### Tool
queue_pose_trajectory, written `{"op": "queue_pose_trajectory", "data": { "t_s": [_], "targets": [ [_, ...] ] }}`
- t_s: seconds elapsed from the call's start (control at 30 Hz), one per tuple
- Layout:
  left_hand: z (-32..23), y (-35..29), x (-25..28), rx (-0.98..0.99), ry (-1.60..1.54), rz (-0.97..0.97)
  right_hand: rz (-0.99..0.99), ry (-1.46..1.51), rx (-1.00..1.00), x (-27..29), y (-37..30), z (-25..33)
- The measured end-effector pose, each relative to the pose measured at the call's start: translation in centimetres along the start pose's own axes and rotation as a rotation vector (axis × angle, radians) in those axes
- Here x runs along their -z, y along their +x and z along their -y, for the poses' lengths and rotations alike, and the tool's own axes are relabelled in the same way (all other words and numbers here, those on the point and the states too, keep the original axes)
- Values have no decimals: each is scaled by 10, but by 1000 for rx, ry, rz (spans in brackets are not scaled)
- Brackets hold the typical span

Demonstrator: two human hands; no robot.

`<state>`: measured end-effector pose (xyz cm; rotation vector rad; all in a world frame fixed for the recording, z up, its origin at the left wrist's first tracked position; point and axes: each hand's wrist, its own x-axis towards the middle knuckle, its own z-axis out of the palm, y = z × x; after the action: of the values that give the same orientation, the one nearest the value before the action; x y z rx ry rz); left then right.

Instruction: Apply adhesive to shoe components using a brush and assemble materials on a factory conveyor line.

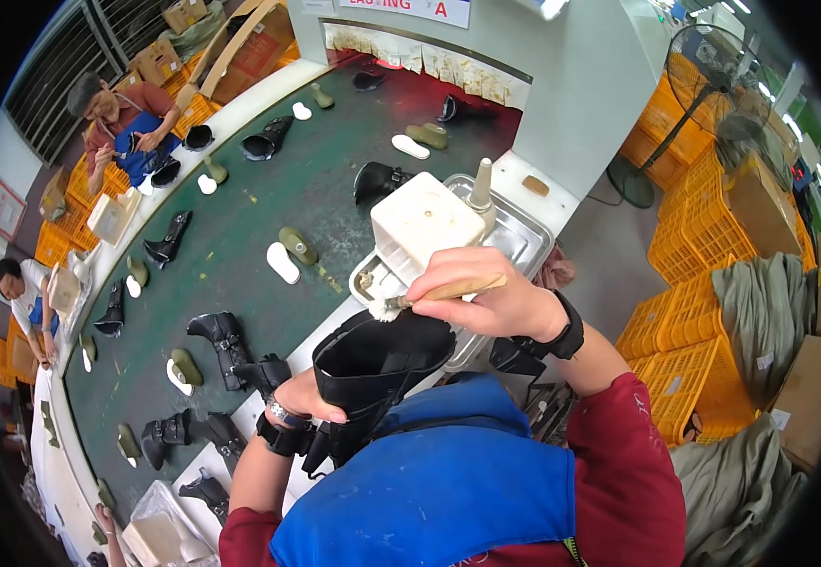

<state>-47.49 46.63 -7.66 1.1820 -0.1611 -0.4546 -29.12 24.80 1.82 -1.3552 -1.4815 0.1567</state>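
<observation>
A black boot [372,392] stands tilted in front of my blue apron, its wide opening facing up. My left hand [304,395] is wrapped round the boot's left side; some fingers are hidden behind it. In my right hand [495,293] is a brush [448,290] with a wooden handle, pinched between thumb and fingers. The white bristles are over the boot's far rim; whether they touch it I cannot tell. Just beyond the brush, a cream plastic tub [427,219] and a nozzle bottle [482,203] stand on a metal tray [529,219].
A green conveyor belt [250,231] curves past on the left, carrying several black boots, olive shoe lasts and white soles. Two people work along its far side. A grey machine [580,76] rises ahead. Orange crates [689,373] and a standing fan [708,85] are on the right.
</observation>
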Motion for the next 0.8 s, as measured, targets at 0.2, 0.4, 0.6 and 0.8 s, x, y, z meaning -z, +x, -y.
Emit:
{"op": "queue_pose_trajectory", "data": {
  "t_s": [0.2,0.4,0.6,0.8],
  "targets": [
    [1,-11,-8,-67,-47,-71,-52,0,-121,-3,-14,-2],
    [-16,-19,-23,-84,115,-188,-137,-59,-220,-16,-18,-1],
    [-40,-7,-55,-157,799,-398,-50,-262,-178,-26,-7,-16],
    [-33,-6,-56,-239,949,-463,-264,-219,-327,-13,7,-15]
  ]
}}
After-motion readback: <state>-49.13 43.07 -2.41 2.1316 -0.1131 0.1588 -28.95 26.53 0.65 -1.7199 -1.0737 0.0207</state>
